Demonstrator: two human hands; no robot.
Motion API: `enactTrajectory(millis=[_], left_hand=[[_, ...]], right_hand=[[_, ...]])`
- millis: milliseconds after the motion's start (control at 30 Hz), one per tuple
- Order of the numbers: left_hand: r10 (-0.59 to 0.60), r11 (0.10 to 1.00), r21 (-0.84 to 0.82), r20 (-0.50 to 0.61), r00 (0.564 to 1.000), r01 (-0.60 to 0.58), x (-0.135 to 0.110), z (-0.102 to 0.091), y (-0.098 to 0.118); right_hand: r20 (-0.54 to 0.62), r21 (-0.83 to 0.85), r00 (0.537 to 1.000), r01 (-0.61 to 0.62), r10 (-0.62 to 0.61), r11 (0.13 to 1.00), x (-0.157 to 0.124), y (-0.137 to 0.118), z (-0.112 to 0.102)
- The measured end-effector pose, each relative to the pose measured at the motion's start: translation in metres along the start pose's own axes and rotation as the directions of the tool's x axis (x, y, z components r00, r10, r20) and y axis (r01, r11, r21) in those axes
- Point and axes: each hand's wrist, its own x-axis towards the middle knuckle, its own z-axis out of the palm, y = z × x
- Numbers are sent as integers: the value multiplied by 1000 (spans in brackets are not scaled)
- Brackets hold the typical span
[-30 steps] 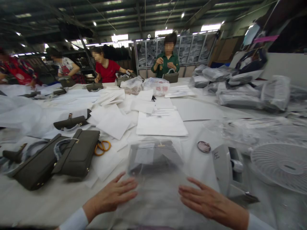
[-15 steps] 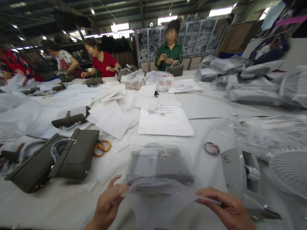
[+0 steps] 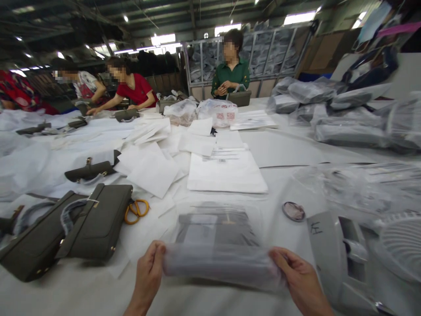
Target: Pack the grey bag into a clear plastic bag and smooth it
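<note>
A frosted plastic bag (image 3: 226,267) lies in front of me with a dark handbag (image 3: 230,226) showing through it. My left hand (image 3: 149,267) pinches the left end of the bag's near edge, thumb and fingers closed. On the opposite end, my right hand (image 3: 292,267) grips the same edge. Between both hands this near part is folded over the front of the handbag and blurred by motion. A pale label or sheet shows through the plastic at the handbag's left half.
Olive handbags (image 3: 98,219) and orange-handled scissors (image 3: 136,211) lie on the left. Ahead is a stack of white printed bags (image 3: 226,173). A tape roll (image 3: 294,211), a grey fan (image 3: 401,245) and bagged handbags (image 3: 351,127) are on the right. Several co-workers (image 3: 232,70) stand across the table.
The loose near edge of the plastic bag has been folded up over the handbag's front, both hands still holding it. A co-worker in red has stretched an arm to the left.
</note>
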Motion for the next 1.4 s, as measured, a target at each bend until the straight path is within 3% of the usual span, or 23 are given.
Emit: enactTrajectory(millis=[100,300,533,700,800,867,933,1000,1067,1200,1267,1333,1367,1400], left_hand=[[-72,997,-17,21,997,72,0,8,-18],[-130,988,78,-15,991,130,-6,6,-38],[-188,982,20,83,979,187,-3,32,-54],[-142,987,93,101,985,133,-1,27,-46],[-83,989,130,76,994,72,-1,24,-38],[-75,988,143,88,993,62,0,24,-38],[-81,983,170,94,992,64,1,24,-40],[-80,979,197,97,992,59,0,24,-44],[-90,974,218,98,991,67,0,24,-46],[-104,970,231,95,990,80,-3,23,-43],[-96,968,240,89,991,72,-3,22,-39],[-88,966,250,85,992,64,-2,20,-35],[-86,965,254,85,993,62,-2,20,-34],[-86,964,258,85,993,61,-1,19,-33]], right_hand=[[-29,49,994,-107,108,993,-4,16,3],[-162,-190,985,21,-52,982,-8,10,6],[-174,-306,983,9,-65,952,9,44,20],[-192,-373,977,13,-91,928,6,43,19],[-122,-448,985,52,-118,892,6,38,16],[-75,-532,984,97,-162,841,6,34,14],[-64,-635,955,184,-289,750,6,29,13],[-26,-726,864,329,-502,603,4,23,12],[55,-792,706,461,-706,400,-3,14,11],[165,-864,419,498,-893,74,-26,-9,13],[363,-750,281,654,-889,-100,-36,-19,19],[617,-500,127,825,-777,-262,-38,-25,30],[705,-391,76,871,-705,-298,-35,-27,37],[763,-327,58,893,-644,-308,-29,-28,44]])
